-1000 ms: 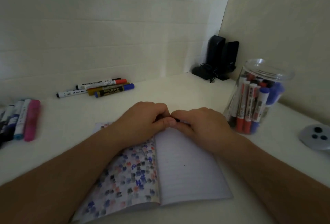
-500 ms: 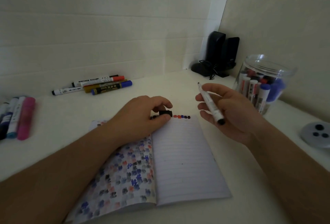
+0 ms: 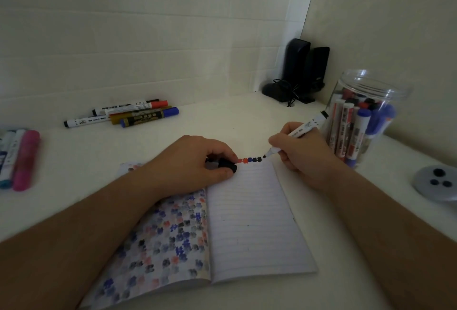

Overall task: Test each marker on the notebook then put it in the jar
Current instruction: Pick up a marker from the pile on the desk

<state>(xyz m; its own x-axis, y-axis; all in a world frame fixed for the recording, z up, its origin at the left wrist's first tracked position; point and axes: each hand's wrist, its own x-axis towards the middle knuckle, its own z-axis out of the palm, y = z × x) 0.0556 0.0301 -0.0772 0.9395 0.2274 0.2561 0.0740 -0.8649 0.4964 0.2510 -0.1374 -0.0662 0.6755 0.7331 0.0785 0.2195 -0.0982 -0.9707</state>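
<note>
**Nib at the page's top edge**

Right fingers [image 3: 277, 142] pinch the marker [image 3: 303, 131], tip beside the dots; left fingers [image 3: 222, 172] grip its cap [image 3: 227, 165] on the notebook [image 3: 252, 223]. The stroke might run onto the table [image 3: 222, 121]. The jar [image 3: 361, 117] stands just beyond.

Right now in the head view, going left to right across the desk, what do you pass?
Pink marker → marker group by the wall → left hand holding a black cap → right hand writing with a marker → jar → grey disc.
</note>
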